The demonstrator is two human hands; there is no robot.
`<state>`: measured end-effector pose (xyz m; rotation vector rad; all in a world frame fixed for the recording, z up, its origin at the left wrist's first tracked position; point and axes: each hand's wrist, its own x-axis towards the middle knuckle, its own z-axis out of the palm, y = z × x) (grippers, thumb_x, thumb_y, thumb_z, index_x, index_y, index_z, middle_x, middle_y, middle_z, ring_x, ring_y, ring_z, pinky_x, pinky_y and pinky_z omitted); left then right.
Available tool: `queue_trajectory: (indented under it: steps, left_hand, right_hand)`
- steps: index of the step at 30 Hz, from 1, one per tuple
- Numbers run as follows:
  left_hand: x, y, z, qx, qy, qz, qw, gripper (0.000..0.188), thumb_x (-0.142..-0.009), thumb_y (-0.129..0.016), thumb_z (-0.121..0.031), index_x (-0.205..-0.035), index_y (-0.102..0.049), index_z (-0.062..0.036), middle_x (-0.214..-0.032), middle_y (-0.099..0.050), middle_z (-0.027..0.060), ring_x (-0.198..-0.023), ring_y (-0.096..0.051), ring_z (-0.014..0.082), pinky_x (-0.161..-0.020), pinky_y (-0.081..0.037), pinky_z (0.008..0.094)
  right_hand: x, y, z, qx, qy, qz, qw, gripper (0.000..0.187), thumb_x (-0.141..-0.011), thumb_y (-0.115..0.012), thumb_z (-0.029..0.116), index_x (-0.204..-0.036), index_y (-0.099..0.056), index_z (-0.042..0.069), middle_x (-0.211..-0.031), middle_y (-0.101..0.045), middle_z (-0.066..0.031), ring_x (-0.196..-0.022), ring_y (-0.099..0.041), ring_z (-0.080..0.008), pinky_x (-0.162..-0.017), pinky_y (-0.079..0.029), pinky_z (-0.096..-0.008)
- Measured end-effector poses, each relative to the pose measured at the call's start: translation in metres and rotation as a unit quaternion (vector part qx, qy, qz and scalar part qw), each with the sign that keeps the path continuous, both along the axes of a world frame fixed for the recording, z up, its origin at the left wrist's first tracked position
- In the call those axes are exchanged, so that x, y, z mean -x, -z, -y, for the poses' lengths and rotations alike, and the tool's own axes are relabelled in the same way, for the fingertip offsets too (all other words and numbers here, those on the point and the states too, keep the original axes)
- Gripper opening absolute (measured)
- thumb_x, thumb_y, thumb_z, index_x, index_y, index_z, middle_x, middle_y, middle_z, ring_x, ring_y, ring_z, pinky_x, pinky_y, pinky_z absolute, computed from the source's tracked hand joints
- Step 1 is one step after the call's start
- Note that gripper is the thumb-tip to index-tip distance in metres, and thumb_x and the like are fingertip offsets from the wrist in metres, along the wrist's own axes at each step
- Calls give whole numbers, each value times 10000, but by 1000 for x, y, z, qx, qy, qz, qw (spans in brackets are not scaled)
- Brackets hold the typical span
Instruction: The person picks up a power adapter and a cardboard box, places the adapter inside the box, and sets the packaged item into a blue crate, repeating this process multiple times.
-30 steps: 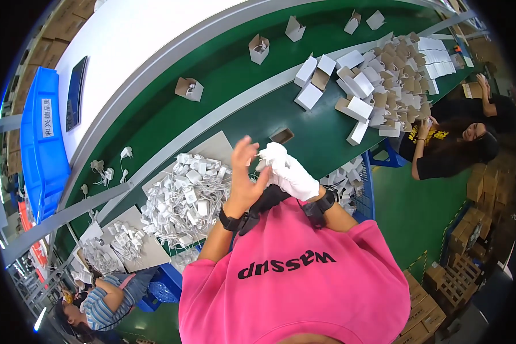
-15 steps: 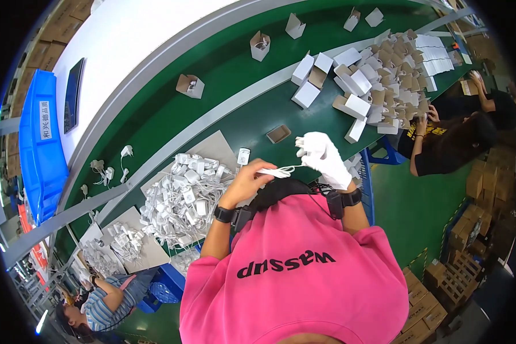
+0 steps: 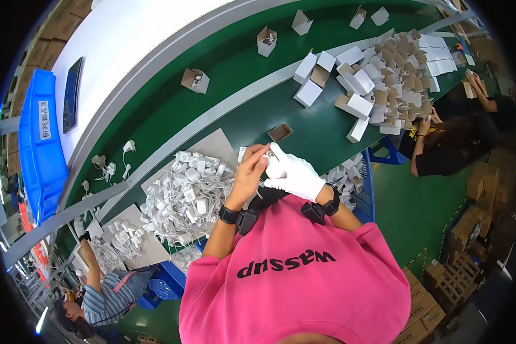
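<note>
Close together in front of my chest, my bare left hand point(image 3: 249, 174) and my white-gloved right hand point(image 3: 294, 175) close on a white charger cable point(image 3: 269, 155), mostly hidden by fingers and glove. Its coiled part lies between the two hands; I cannot make out which end is where. Left of my left hand is a large heap of white chargers with cables point(image 3: 184, 195) on a grey-beige board. A small open brown tray point(image 3: 280, 133) lies on the green table just beyond my hands.
Open white boxes point(image 3: 395, 86) pile up at the right of the table. Several more boxes point(image 3: 196, 81) and loose chargers point(image 3: 129, 147) lie on the green belt beyond a metal rail. A blue crate point(image 3: 363, 189) is at my right. Co-workers point(image 3: 106, 292) sit at both sides.
My right hand has moved left to meet my left hand, and the cable once stretched between them is now gathered there. Boxes on the belt have shifted slightly right; the left co-worker's arm reaches farther out.
</note>
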<state>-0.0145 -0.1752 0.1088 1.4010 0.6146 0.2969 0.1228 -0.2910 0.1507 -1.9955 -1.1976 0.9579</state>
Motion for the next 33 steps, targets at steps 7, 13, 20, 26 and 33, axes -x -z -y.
queue_trajectory:
  steps: [7, 13, 20, 26, 33]
  left_hand:
    - [-2, -4, 3, -84, 95, -84, 988, 359, -959, -515, -118, -1298, -542, -4, -1272, -489, 116, -815, -592, 125, -728, -468, 235]
    - [8, 7, -8, 84, 130, -161, 975, 292, -934, -564, -132, -1184, -597, 15, -1171, -572, 119, -974, -560, 164, -819, -469, 297]
    - [-38, -1, 5, -188, -51, 35, 980, 239, -882, -614, -113, -1089, -619, 6, -1151, -591, 96, -983, -589, 220, -826, -484, 330]
    - [-56, -11, 12, -515, 58, -66, 852, 424, -827, -627, -94, -1242, -545, -72, -1130, -589, 123, -969, -592, 314, -813, -502, 415]
    - [-45, 29, -27, -420, 134, -170, 882, 512, -828, -625, -97, -1316, -495, -180, -1113, -578, 123, -949, -604, 336, -784, -518, 426]
  right_hand:
    - [-9, 16, -5, 2, -57, 209, 976, 613, -753, -711, 338, -1255, -507, 54, -879, -642, -152, -817, -617, -354, -726, -466, -468]
    - [-29, 17, 11, -13, 83, -120, 989, 570, -749, -776, 248, -1206, -490, 63, -953, -629, -61, -723, -611, -204, -626, -495, -378]
    - [-8, 37, 4, -153, 196, -610, 753, 484, -826, -732, 194, -1216, -479, 55, -964, -591, -9, -740, -580, -102, -640, -480, -259]
    - [-19, 57, 3, -227, 285, -504, 783, 492, -875, -646, 87, -1295, -395, 26, -923, -540, -18, -790, -568, -79, -689, -461, -206]
    - [-49, 79, 31, -179, 280, -231, 914, 636, -847, -660, 93, -1368, -309, -6, -1100, -577, -123, -963, -589, -206, -815, -486, -288]
